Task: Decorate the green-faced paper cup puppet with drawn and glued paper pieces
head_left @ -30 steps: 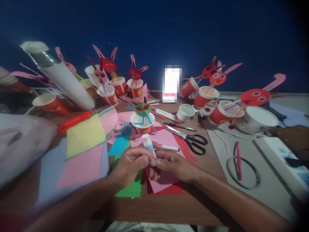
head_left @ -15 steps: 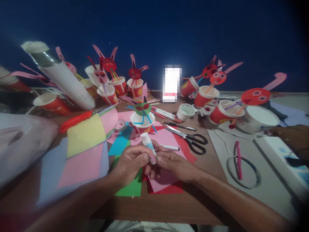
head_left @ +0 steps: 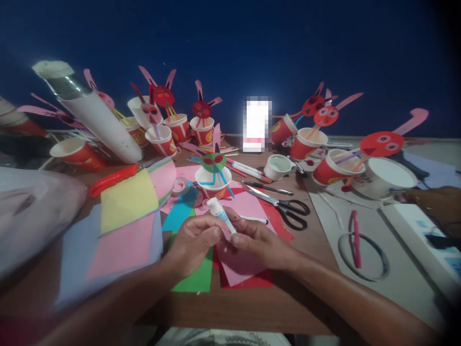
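Note:
My right hand (head_left: 260, 240) is closed around the lower end of a white glue stick (head_left: 220, 212), whose capped-looking end tilts up and left. My left hand (head_left: 197, 240) meets it from the other side, thumb and fingers pinched on a small pink paper piece (head_left: 226, 234), mostly hidden by the fingers. Just beyond stands a paper cup (head_left: 212, 192) with a green paper face (head_left: 213, 162) on blue straws. Under my hands lie pink paper (head_left: 240, 269), green paper (head_left: 196, 276) and red paper (head_left: 264, 280). A white marker (head_left: 254, 219) lies behind my right hand.
Black-handled scissors (head_left: 288, 209) and a pen (head_left: 270, 188) lie to the right. A small white cup (head_left: 278, 166) stands behind them. A red-handled cutter (head_left: 113, 180) rests by yellow paper (head_left: 128, 206) on the left. Several decorated cups line the back, and a power strip (head_left: 419, 240) lies at right.
The glue stick has tipped further left, and its lower end has sunk deeper into my right hand's grip. My fingers have shifted slightly; the surroundings stay put.

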A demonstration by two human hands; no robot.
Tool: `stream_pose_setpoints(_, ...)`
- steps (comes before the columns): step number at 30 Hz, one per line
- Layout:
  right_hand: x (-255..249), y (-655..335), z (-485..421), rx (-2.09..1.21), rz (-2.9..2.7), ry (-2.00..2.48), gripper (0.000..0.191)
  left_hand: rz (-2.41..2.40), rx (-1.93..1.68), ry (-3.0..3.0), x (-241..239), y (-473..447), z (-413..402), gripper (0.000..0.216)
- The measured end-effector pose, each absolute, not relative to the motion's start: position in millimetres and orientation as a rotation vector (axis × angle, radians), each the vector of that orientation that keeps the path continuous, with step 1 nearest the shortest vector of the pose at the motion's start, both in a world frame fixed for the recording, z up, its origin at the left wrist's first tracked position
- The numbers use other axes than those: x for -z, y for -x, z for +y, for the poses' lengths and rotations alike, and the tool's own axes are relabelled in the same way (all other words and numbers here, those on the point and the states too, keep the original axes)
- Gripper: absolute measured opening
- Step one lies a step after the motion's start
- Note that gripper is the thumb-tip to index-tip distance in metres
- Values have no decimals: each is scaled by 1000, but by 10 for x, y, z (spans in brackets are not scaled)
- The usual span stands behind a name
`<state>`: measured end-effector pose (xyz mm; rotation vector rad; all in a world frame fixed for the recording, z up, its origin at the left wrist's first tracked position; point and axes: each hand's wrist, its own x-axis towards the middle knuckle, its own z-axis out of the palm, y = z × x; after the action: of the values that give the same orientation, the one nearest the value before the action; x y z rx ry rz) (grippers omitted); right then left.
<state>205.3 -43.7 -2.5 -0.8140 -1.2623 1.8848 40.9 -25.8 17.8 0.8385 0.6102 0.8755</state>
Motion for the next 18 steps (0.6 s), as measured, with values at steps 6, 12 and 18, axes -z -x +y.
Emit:
stream_pose_setpoints(6,32,-2015,-466,-1547,-1401,986,24,696,-892,-895,-137,-411,-236,13)
stream_pose_setpoints(12,50,-2063,-422,-1823,-1369,817,34,638,-892,-928,-131,-400,-238,14)
stream_pose_setpoints(18,100,-2016,-440,-1564,-1312,983,27,656,-902,-910,-115,-412,-229,11)
